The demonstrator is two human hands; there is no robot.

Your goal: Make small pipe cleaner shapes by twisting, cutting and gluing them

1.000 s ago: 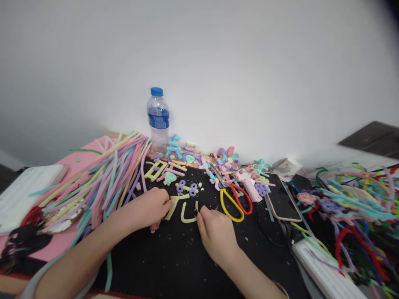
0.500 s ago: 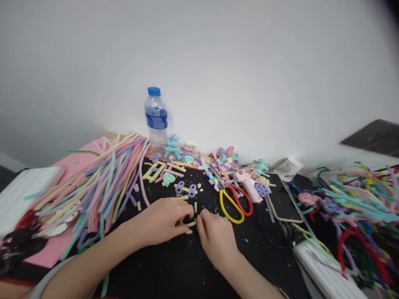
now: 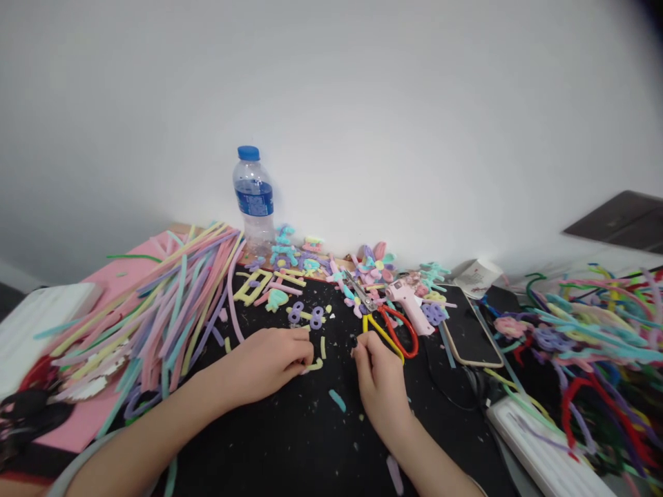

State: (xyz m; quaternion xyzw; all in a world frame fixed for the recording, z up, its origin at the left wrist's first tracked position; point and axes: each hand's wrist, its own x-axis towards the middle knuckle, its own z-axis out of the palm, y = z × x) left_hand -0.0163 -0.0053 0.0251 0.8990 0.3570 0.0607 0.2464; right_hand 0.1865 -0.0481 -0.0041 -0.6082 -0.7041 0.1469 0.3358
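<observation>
On the black counter (image 3: 290, 442), my left hand (image 3: 272, 362) curls at a bent, pale-yellow fuzzy strip (image 3: 313, 365); I can't tell whether it grips. My right hand (image 3: 382, 373) is loosely curled, its hold unclear, overlapping the yellow handle of the red-and-yellow-handled metal scissors (image 3: 415, 342) at one o'clock. Beyond lies a smooth pink glue gun (image 3: 411, 307); soft pastel stems (image 3: 199, 297) heap at ten.
</observation>
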